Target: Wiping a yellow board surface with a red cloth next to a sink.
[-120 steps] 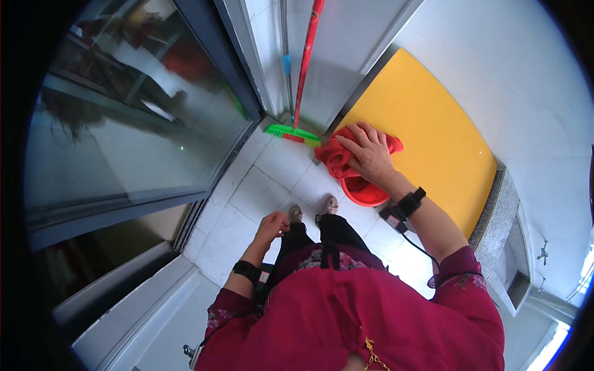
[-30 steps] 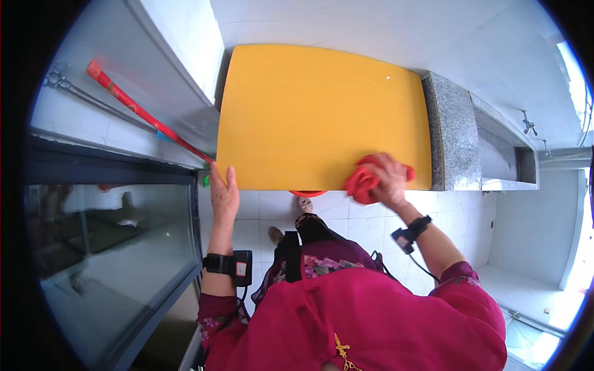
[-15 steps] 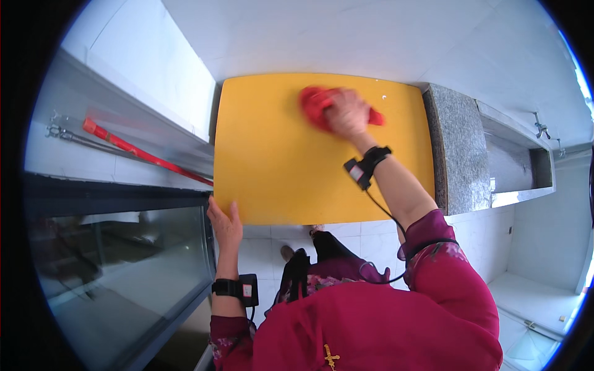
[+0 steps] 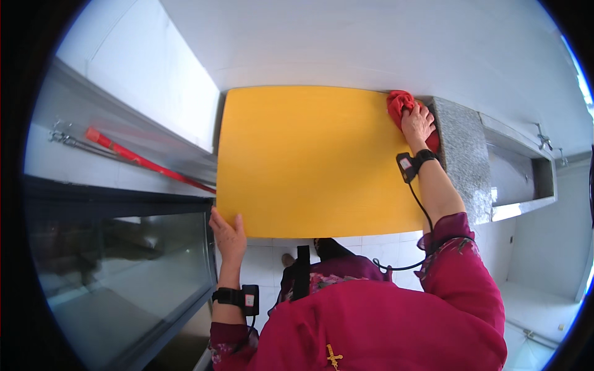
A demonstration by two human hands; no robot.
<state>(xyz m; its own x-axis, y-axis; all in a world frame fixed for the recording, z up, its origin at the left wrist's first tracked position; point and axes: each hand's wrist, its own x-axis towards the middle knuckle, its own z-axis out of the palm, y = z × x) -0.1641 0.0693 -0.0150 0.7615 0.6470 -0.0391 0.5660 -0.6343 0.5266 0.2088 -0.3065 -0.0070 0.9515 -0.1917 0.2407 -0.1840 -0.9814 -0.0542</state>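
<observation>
A yellow tabletop (image 4: 315, 167) lies in front of me, its surface smooth and plain. At its far right corner my right hand (image 4: 418, 125) presses down on a crumpled red cloth (image 4: 401, 102), fingers over the fabric. Part of the cloth reaches past the right edge toward the grey stone slab. My left hand (image 4: 229, 240) rests at the near left corner of the tabletop, thumb and fingers apart, touching the edge. Its fingertips are partly hidden against the corner.
To the right stands a grey speckled stone counter (image 4: 463, 161) with a sink basin (image 4: 512, 173) and a tap (image 4: 544, 137). A red pole (image 4: 148, 164) leans along the left wall. A dark-framed glass panel (image 4: 124, 253) is at lower left.
My right hand has slid the red cloth rightward from the far middle of the tabletop to its right corner. A small white speck there no longer shows. My left hand stays at its corner.
</observation>
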